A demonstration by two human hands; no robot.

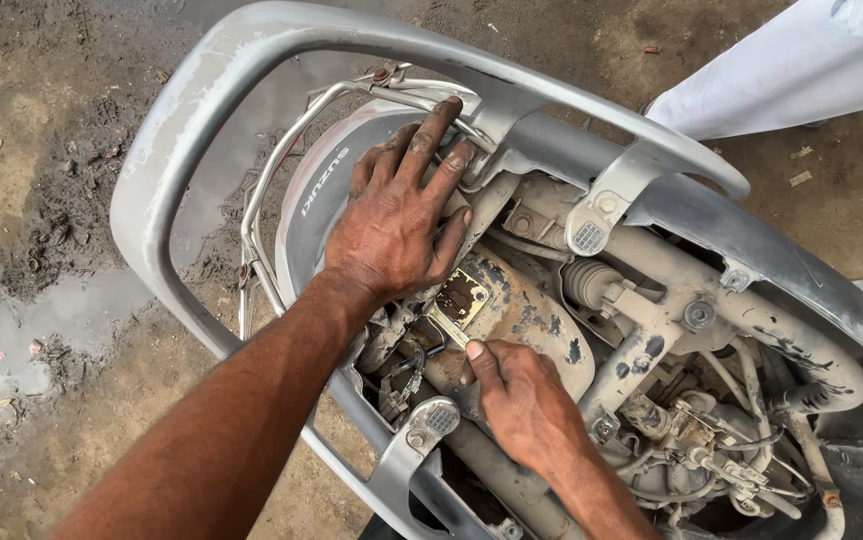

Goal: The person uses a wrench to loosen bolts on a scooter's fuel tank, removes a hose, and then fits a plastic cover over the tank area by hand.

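I look down into the open rear of a dusty scooter with its seat off. My left hand (397, 215) lies flat with fingers spread on the frame, just under the grey grab rail (202, 80); its fingertips touch a thin metal bracket (472, 135). My right hand (522, 405) pinches a small flat metal spanner (449, 326). The spanner's tip sits at a brass-coloured plate (464, 295) on the rusty, dirt-caked tank (542, 320) below my left hand.
Frame tubes (652, 330), hoses and wiring (712, 460) fill the right side of the bay. The ground around is wet mud with a puddle (22, 330) at the left. Another person's white-clad leg (792, 70) stands at the top right.
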